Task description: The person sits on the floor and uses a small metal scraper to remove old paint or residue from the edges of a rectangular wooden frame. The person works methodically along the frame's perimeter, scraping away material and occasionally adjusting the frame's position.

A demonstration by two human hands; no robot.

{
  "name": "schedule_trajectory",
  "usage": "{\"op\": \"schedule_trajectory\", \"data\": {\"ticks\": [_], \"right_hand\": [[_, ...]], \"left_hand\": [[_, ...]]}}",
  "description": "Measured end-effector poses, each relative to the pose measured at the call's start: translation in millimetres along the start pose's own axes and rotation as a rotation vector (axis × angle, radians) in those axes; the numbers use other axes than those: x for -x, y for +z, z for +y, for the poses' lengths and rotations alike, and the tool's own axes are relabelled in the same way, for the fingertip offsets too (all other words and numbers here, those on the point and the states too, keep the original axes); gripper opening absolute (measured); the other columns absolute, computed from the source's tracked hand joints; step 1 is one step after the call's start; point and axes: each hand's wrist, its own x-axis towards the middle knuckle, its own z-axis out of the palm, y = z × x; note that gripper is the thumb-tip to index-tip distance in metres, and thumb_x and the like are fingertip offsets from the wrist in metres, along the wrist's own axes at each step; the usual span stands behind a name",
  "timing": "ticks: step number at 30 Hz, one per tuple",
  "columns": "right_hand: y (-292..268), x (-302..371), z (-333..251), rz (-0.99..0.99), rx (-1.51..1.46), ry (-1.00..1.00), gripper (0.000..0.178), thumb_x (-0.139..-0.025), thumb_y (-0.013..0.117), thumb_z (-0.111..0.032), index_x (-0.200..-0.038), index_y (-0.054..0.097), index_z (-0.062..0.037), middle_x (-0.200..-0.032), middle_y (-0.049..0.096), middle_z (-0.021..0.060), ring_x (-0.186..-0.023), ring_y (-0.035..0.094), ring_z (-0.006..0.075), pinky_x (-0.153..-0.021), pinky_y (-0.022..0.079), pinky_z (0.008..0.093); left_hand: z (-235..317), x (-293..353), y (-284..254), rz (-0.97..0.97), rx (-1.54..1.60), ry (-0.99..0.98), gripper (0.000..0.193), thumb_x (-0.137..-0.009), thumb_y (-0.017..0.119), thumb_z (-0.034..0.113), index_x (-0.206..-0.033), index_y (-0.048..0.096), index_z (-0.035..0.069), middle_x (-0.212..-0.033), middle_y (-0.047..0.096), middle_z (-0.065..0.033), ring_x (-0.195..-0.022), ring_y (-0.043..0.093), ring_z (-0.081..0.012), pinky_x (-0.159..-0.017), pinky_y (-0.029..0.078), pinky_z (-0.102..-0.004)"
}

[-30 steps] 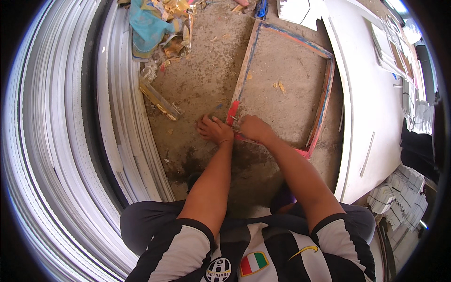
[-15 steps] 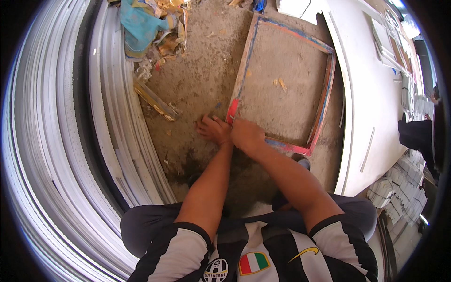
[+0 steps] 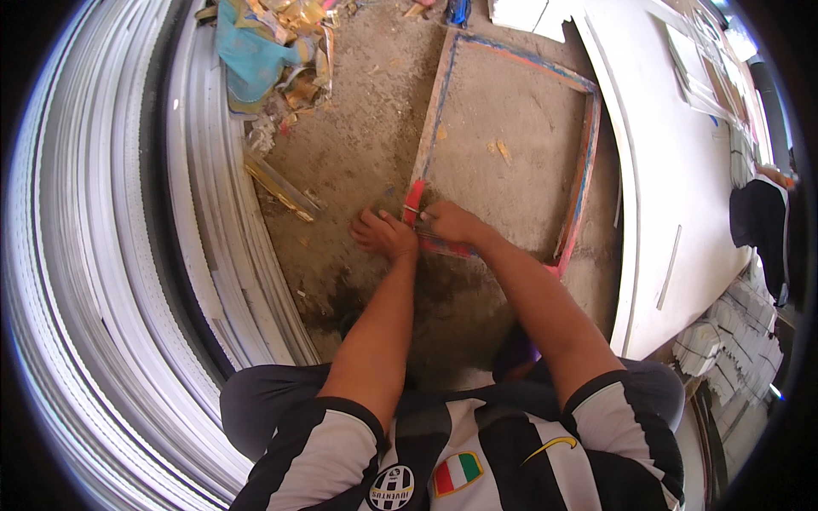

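Observation:
A rectangular wooden frame (image 3: 438, 106), streaked with worn red and blue paint, lies flat on the dirty floor before me. A stretch of its left side near the close corner is bright red. My left hand (image 3: 383, 234) rests at that corner, its fingers spread toward the floor on the outer side. Just inside the corner, my right hand (image 3: 452, 223) has its fingers closed. A thin, shiny metal piece (image 3: 412, 208) shows across the red stretch beside its fingertips. Whether the hand grips this piece cannot be made out.
Long white profiles (image 3: 196, 170) are stacked along the left. A large white panel (image 3: 673, 204) stands at the right, with a person in dark clothes (image 3: 761, 226) beyond it. A teal cloth (image 3: 249, 55) lies among scraps, and a yellowish strip (image 3: 279, 187) lies nearer.
My right hand has shifted a little right and up, off my left wrist, uncovering the frame's near corner. My left hand stays almost in place. The person at right has moved.

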Motion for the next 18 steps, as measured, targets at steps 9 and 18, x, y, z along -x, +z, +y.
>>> {"op": "schedule_trajectory", "data": {"ticks": [9,18], "right_hand": [[-19,26,-44,-0.049,0.207,0.209,0.035,-0.095,0.054,-0.028,-0.108,0.071,-0.0009,-0.106,0.072,0.0269,-0.102,0.069,0.0442,-0.092,0.053,0.0532],[-15,23,-48,-0.047,0.259,0.233,0.035,-0.089,0.058,-0.024,-0.109,0.072,0.0005,-0.107,0.073,0.0253,-0.104,0.071,0.0423,-0.09,0.056,0.0533]], "left_hand": [[-7,-1,1,-0.006,0.01,0.002,0.039,-0.097,0.052,0.022,-0.134,0.047,0.008,-0.141,0.041,-0.0225,-0.14,0.029,-0.0452,-0.114,0.018,-0.064],[-8,3,4,-0.019,-0.034,0.011,0.038,-0.099,0.05,0.025,-0.134,0.047,0.008,-0.142,0.039,-0.0234,-0.142,0.026,-0.0445,-0.113,0.018,-0.0647]]}}
